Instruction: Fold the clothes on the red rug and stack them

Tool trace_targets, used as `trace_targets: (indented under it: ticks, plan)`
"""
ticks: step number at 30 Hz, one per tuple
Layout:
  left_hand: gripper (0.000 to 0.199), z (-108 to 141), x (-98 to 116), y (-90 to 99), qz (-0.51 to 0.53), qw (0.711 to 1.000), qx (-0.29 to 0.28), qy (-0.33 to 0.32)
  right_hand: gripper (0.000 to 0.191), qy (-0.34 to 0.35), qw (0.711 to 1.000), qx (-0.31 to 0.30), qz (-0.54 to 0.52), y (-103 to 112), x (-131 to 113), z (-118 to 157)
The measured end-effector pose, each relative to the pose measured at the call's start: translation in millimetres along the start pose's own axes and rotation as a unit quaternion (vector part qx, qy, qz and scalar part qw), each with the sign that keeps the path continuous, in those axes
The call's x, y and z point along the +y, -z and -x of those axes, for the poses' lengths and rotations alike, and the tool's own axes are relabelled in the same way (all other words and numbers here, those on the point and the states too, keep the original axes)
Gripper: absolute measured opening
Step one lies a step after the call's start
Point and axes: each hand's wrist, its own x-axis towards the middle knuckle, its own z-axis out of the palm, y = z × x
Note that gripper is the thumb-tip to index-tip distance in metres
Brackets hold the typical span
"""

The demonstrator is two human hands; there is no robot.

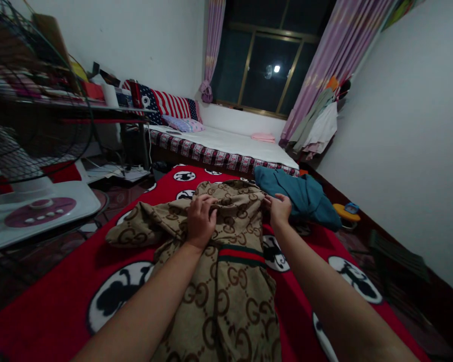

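A long tan garment [236, 291] with brown interlocking letters lies spread out before me. It has a green-and-red striped band across its waist, and one sleeve [136, 226] reaches out to the left. My left hand [202, 218] rests on the upper part, its fingers curled on a fold of the cloth. At the garment's upper right edge, my right hand [280, 208] pinches the fabric between thumb and fingers. Just beyond that hand lies a bunched teal cloth [294, 193]. The red blanket [75, 271] with black-and-white round prints is underneath everything.
A fan base [41, 211] and its wire cage stand close on the left. Behind them is a cluttered desk [124, 109]. Across the far side runs a bed [226, 134] below the window. A yellow stool [346, 213] and a dark folding chair [398, 256] are at right.
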Motion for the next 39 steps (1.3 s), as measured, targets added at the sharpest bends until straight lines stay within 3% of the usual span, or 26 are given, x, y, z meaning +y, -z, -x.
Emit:
trace_targets:
  ticks: [3,5,7,10,12,19,24,28,32,35,39]
  plan:
    - [0.023,2,5,3.7,0.056,0.986,-0.086,-0.128,0.032,0.166,0.983,-0.067,0.043,4,2,38]
    - [0.027,3,8,1.5,0.069,0.970,-0.144,-0.182,0.040,0.279,0.940,-0.146,0.132,5,8,61]
    - [0.029,4,8,-5.0,0.041,0.970,-0.165,-0.172,0.051,0.327,0.887,-0.208,0.250,1,15,73]
    - [0.043,6,6,-18.3,-0.041,0.979,-0.183,-0.079,0.060,0.325,0.819,-0.250,0.403,-12,27,69]
    - [0.053,8,4,-25.5,-0.078,0.972,-0.221,-0.029,0.061,0.292,0.794,-0.267,0.461,-22,33,59]
    - [0.061,6,-4,-28.8,-0.125,0.943,-0.307,-0.012,0.067,0.186,0.771,-0.290,0.536,-40,34,47]
    - [0.060,3,-6,-27.2,-0.133,0.930,-0.342,-0.021,0.066,0.146,0.766,-0.342,0.524,-24,31,59]
    - [0.060,0,-5,-23.5,-0.135,0.921,-0.364,-0.026,0.065,0.135,0.779,-0.413,0.451,10,28,79]
    - [0.061,-1,0,-19.4,-0.146,0.916,-0.371,-0.039,0.065,0.100,0.802,-0.474,0.350,63,17,112]
    - [0.061,3,5,-13.2,-0.160,0.911,-0.379,-0.042,0.074,0.063,0.837,-0.498,0.219,111,3,146]
    - [0.052,10,13,8.4,-0.174,0.905,-0.377,-0.096,0.065,0.025,0.902,-0.408,0.140,177,-20,203]
